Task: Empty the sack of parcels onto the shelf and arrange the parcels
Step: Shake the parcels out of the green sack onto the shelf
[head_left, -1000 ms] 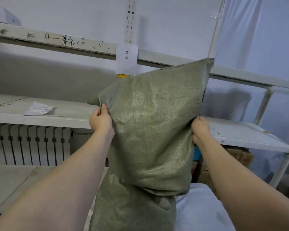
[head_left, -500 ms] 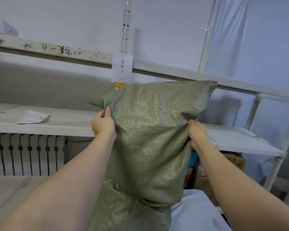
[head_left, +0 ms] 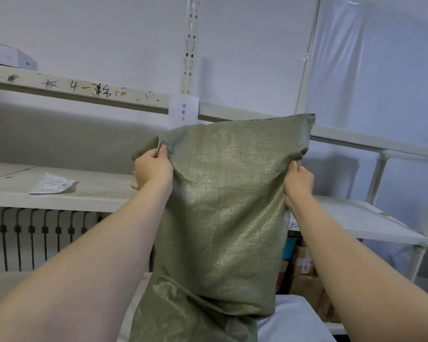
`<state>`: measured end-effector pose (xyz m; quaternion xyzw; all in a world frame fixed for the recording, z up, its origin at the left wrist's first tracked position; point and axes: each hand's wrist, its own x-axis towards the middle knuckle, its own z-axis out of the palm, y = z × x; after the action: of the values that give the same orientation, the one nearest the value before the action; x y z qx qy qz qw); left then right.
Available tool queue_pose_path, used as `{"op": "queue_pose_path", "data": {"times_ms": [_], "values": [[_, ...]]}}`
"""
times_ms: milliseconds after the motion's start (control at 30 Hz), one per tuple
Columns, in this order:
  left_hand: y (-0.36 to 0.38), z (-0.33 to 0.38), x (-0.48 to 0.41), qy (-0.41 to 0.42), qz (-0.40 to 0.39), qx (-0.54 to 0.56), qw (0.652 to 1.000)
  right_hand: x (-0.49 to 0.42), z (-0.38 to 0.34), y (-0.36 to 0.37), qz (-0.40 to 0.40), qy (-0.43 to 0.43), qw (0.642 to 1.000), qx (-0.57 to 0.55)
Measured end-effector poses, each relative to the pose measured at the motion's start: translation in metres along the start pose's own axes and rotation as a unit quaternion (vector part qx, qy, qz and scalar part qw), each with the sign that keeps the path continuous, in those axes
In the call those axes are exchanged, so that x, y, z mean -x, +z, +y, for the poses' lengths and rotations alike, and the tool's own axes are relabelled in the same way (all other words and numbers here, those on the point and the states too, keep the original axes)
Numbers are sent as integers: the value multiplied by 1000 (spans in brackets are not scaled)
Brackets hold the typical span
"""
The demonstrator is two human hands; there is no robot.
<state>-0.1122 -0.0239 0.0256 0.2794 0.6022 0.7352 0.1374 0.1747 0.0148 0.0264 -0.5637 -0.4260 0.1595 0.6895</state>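
A green woven sack (head_left: 223,208) hangs upright in front of me, in front of the white shelf (head_left: 101,191). My left hand (head_left: 152,170) pinches the sack's upper left corner. My right hand (head_left: 298,183) grips its right edge a little lower. The sack folds over near the bottom and hides whatever is inside. One small white parcel (head_left: 52,184) lies flat on the shelf to the left.
An upper shelf (head_left: 84,91) with handwriting and a paper label (head_left: 183,112) runs above. A white box (head_left: 10,56) sits on it at far left. Cardboard boxes (head_left: 304,275) stand under the right shelf board (head_left: 361,218). A radiator (head_left: 35,238) sits lower left.
The sack's top has come down from the upper shelf's height, and both hands have shifted slightly with it. My left hand now pinches the corner fold.
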Motion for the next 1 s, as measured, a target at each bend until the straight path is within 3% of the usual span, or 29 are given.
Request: {"op": "queue_pose_path", "data": {"times_ms": [100,167,400,600,700,800,900,933,1000], "values": [[0,9,-9,25,9,-12,1000,-4,3,0,18,-4,1000,-16],[2,11,-11,18,-4,7,1000,-5,5,2,-18,21,999,-30],[5,-14,-2,-61,-2,-21,998,19,48,0,-193,114,970,-95],[12,-28,-13,-86,32,8,996,51,111,-27,-359,192,902,-145],[15,-35,-13,-88,40,-13,995,53,131,-34,-411,212,879,-116],[16,-40,-11,-75,54,-44,995,50,127,-41,-471,200,859,8],[17,-44,-10,-99,68,-25,992,56,129,-43,-468,158,852,173],[18,-46,-10,-104,68,-16,992,60,133,-40,-443,138,861,209],[19,-49,-7,-107,52,8,993,68,140,-29,-362,144,904,173]]}}
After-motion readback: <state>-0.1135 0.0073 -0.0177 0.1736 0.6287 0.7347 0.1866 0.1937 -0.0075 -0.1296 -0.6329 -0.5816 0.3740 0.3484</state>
